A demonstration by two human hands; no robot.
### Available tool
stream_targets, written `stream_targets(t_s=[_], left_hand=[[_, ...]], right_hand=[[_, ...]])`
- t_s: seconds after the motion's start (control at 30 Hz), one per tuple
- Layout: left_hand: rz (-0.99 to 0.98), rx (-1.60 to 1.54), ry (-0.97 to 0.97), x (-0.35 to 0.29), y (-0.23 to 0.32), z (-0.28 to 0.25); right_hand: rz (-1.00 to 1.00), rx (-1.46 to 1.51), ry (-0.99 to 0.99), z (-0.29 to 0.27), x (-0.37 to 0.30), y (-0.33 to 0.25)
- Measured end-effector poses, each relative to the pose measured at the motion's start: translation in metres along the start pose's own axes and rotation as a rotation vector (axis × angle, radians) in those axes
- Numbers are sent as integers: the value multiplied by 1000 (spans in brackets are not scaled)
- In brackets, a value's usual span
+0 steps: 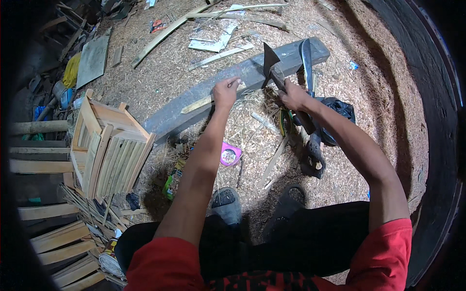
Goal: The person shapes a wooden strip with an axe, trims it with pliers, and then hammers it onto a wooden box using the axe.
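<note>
A long, curved grey timber beam (pixel 167 110) lies across the shavings before me. On it rests a narrow pale wooden strip (pixel 198 104), and my left hand (pixel 226 92) is closed on the strip near its right end. My right hand (pixel 294 95) is wrapped round the wooden handle of a hatchet (pixel 271 59). Its broad dark blade is raised at the beam, to the right of my left hand; whether it touches the wood I cannot tell. Just right of the hatchet, a machete (pixel 306 57) leans over the beam with its blade pointing away from me.
Slatted wooden pieces (pixel 114 150) stand at the left, with more stacked below. A pink object (pixel 230 153), a black plastic bag (pixel 338 110) and a dark metal piece (pixel 313 157) lie between my feet and the beam. Loose strips (pixel 221 56) lie beyond it. A dark wall edges the right.
</note>
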State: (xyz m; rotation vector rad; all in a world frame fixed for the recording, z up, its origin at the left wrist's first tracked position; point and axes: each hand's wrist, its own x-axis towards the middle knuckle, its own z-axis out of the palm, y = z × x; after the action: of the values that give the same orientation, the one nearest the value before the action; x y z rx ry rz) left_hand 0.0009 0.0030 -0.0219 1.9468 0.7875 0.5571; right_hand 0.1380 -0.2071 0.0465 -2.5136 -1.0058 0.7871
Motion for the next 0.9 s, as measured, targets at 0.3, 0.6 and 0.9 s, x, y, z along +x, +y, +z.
stream_targets(t_s=[0.3,0.6,0.9], left_hand=[[80,-26,45,-4,-4,6],[255,40,83,-7,-6,14],[305,76,83,-8,-6,8]], right_hand=[[-3,39,18,-2,-4,-5],[8,28,19,2,-2,4],[-6,0,-1,2,1,5]])
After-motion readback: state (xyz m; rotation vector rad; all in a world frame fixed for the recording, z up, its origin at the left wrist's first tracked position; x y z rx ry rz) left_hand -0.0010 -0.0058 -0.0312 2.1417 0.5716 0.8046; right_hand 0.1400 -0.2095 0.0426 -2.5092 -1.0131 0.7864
